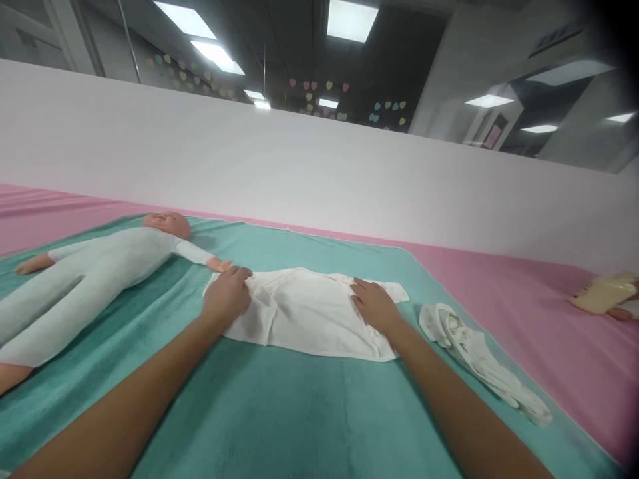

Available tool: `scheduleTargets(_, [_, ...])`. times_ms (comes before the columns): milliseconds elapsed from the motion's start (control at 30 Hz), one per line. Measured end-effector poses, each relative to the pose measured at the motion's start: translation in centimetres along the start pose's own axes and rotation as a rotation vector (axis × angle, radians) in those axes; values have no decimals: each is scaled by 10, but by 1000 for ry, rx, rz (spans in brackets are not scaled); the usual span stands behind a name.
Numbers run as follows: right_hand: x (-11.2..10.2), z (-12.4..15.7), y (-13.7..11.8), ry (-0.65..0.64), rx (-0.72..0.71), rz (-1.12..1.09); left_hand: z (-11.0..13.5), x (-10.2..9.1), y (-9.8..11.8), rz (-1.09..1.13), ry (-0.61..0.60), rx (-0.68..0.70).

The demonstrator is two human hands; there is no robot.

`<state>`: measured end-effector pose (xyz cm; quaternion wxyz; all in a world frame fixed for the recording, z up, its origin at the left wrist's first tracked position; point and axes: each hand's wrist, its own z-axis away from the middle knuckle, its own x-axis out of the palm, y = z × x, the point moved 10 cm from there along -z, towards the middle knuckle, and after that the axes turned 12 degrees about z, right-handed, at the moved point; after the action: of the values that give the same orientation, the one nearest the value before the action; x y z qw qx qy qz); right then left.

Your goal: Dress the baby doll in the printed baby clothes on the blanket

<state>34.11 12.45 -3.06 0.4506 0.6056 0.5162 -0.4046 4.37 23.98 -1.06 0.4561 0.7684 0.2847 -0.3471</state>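
A small white baby shirt point(309, 309) lies spread on the teal cloth, a few creases near its left side. My left hand point(227, 294) rests on the shirt's left end, fingers slightly bent over the fabric; its thumb is hidden. On the right end, my right hand point(375, 305) lies with fingers stretched out and apart, touching the cloth near the sleeve. A baby doll point(107, 263) in a pale bodysuit lies on its back at the left, one doll hand close to my left hand.
A crumpled white garment point(479, 356) lies right of my right forearm. The teal cloth point(279, 412) covers a pink surface point(499, 293) before a white wall point(299, 173). At the far right edge is a pale yellow object point(602, 294), partly cut off.
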Motion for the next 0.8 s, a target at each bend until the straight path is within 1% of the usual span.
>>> scheduleTargets(67, [-7, 1, -13, 51, -28, -21, 8, 2, 27, 10, 19, 161])
scheduleTargets(100, [-6, 2, -21, 51, -34, -51, 13, 6, 41, 39, -7, 234])
scheduleTargets(133, [-3, 3, -28, 33, -36, -92, 19, 12, 54, 75, -54, 304])
scheduleTargets(233, [16, 5, -51, -68, -45, -214, 45, 38, 92, 150, -254, 503])
scheduleTargets(300, [26, 3, -62, -106, -70, -232, 64, 54, 109, 144, -366, 609])
scheduleTargets(367, [34, -4, -63, -117, -64, -199, 77, 65, 116, 109, -428, 655])
scheduleTargets(433, [39, -13, -57, -124, -28, -158, 82, 72, 117, 68, -452, 654])
scheduleTargets(567, [45, -26, -44, -108, 36, -104, 86, 73, 114, 48, -486, 645])
scheduleTargets(667, [42, -32, -38, -58, 75, -89, 88, 73, 115, 59, -520, 654])
scheduleTargets(800, [32, -42, -29, 49, 101, -83, 89, 73, 114, 67, -531, 647])
